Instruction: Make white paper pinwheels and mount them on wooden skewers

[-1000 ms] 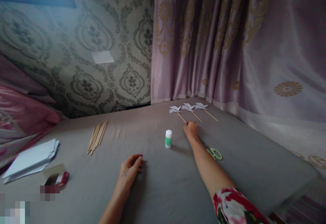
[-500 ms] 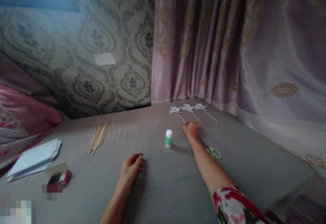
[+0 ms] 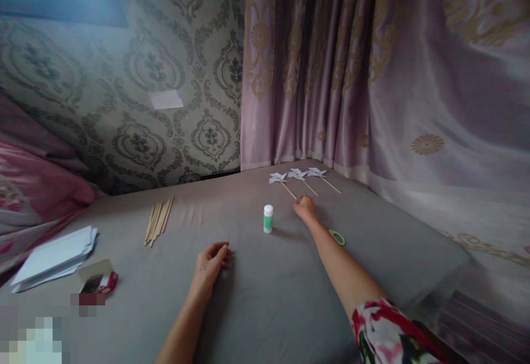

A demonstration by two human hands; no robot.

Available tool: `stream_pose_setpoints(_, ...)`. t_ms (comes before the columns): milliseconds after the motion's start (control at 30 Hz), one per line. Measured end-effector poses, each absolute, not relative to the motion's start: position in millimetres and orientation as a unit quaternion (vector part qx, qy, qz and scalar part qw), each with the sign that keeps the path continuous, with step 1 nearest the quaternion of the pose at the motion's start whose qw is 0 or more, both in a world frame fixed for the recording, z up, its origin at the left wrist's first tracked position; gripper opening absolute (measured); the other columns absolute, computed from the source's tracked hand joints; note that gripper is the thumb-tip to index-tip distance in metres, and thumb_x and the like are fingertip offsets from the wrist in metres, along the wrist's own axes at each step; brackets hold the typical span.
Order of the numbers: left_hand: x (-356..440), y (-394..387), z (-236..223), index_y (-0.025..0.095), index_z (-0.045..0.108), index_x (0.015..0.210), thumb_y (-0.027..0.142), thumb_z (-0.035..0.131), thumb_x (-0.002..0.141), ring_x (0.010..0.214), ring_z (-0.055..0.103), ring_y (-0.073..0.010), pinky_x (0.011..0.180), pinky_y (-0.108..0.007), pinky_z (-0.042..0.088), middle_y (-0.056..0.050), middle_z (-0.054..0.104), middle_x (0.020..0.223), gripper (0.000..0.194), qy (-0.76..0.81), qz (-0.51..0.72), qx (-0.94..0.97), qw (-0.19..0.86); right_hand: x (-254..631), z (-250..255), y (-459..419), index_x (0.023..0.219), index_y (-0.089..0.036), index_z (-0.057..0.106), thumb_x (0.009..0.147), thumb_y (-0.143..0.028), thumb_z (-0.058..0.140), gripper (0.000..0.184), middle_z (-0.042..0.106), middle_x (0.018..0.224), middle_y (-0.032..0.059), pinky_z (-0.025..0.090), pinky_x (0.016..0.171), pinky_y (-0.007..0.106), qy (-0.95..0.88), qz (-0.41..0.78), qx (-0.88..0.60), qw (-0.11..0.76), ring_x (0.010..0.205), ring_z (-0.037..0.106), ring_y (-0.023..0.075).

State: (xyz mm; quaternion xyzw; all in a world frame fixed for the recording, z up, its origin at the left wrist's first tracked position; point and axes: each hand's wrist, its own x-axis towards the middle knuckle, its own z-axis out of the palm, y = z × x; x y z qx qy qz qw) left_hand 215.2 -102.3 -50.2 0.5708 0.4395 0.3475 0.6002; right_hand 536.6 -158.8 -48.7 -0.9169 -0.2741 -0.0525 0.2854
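Note:
My right hand [image 3: 305,207] reaches far forward over the grey bedsheet [image 3: 256,292], fingers closed at the lower end of a thin wooden stick whose top carries the leftmost white paper pinwheel [image 3: 277,177]. Two more pinwheels [image 3: 307,174] on sticks lie beside it near the curtain. A white and green glue stick [image 3: 268,219] stands upright just left of that hand. Green-handled scissors [image 3: 337,237] lie under my right forearm, mostly hidden. My left hand [image 3: 211,262] rests on the sheet nearer to me, fingers loosely curled, holding nothing.
A bundle of wooden sticks [image 3: 158,221] lies at the left. A stack of white paper sheets [image 3: 53,256] and a small red and white box [image 3: 97,281] sit at the far left. A pink pillow [image 3: 37,193], patterned wall and purple curtains [image 3: 372,77] border the bed.
The view has shifted slightly right. My right hand stays at the stick's end; its forearm now covers more of the scissors. My left hand has barely moved.

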Motion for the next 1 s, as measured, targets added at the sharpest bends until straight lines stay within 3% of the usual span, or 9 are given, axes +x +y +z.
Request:
stream_pose_setpoints(367, 214.3, -111.2, -48.0, 0.013, 0.065, 0.080, 0.046, 0.064, 0.056, 0.057, 0.056, -0.0121, 0.053, -0.023, 0.045, -0.002, 0.062, 0.063, 0.041, 0.425, 0.352, 0.603, 0.576, 502.4, -38.9, -187.1, 0.107, -0.009, 0.066, 0.082, -0.022, 0.057, 0.029, 0.068, 0.109, 0.0165, 0.041, 0.086, 0.024, -0.331, 0.004, -0.905, 0.267, 0.106, 0.060, 0.0231)
stream_pose_setpoints(667, 214.2, -117.1, -49.0, 0.014, 0.065, 0.077, 0.043, 0.063, 0.057, 0.056, 0.056, -0.0133, 0.055, -0.025, 0.047, -0.002, 0.062, 0.062, 0.035, 0.421, 0.362, 0.618, 0.557, 456.9, -37.7, -195.5, 0.093, -0.017, 0.071, 0.087, -0.023, 0.048, 0.024, 0.073, 0.097, 0.0099, 0.041, 0.074, 0.021, -0.392, 0.031, -0.879, 0.271, 0.093, 0.065, 0.0187)
stream_pose_setpoints(1000, 198.3, -109.3, -45.1, 0.015, 0.067, 0.077, 0.034, 0.056, 0.065, 0.054, 0.056, -0.0139, 0.054, -0.025, 0.044, -0.002, 0.064, 0.061, 0.025, 0.414, 0.245, 0.725, 0.492, 442.1, -38.7, -216.6, 0.090, -0.016, 0.072, 0.087, -0.022, 0.047, 0.026, 0.073, 0.092, 0.0133, 0.039, 0.069, 0.025, -0.411, 0.005, -0.879, 0.243, 0.086, 0.066, 0.0209)
